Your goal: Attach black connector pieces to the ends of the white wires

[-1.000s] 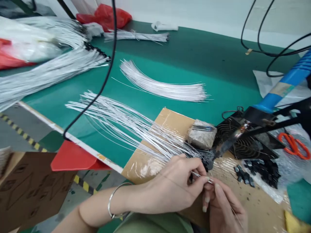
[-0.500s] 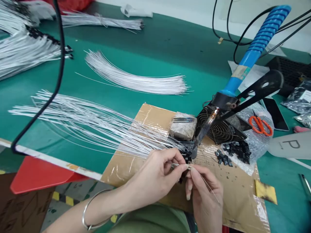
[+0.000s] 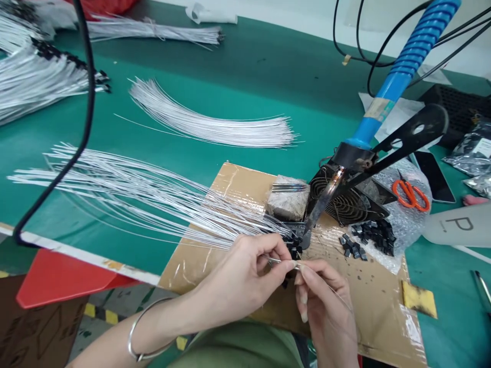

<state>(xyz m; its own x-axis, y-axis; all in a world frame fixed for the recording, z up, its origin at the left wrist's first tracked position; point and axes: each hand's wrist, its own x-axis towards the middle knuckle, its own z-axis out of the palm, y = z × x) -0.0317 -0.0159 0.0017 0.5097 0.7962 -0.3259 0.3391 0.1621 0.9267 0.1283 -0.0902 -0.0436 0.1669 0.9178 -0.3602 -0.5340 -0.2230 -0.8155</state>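
Note:
My left hand (image 3: 255, 278) is closed in a pinch on a thin silvery wire (image 3: 274, 260), with thumb and forefinger pressed together. Fingertip to fingertip with it, my right hand (image 3: 326, 299) pinches the same spot, and a fine strand trails down across its back. Whether both hold one wire or two ends, I cannot tell. Just beyond the hands lies a spread of white wires (image 3: 169, 204), its right ends among small black parts. A soldering iron (image 3: 399, 82) with a blue handle leans in a black holder, its tip pointing down close above my fingers.
Cardboard (image 3: 215, 204) lies under the hands. To the right are loose black pieces (image 3: 374, 237), orange scissors (image 3: 410, 194), a fan (image 3: 337, 199) and a yellow sponge (image 3: 419, 299). Another white wire bundle (image 3: 215, 128) lies behind. A black cable (image 3: 90, 92) hangs at left.
The view has shifted slightly. Both hands keep their pinch, close together. My right hand has turned a little, and the trailing strand lies farther right along it.

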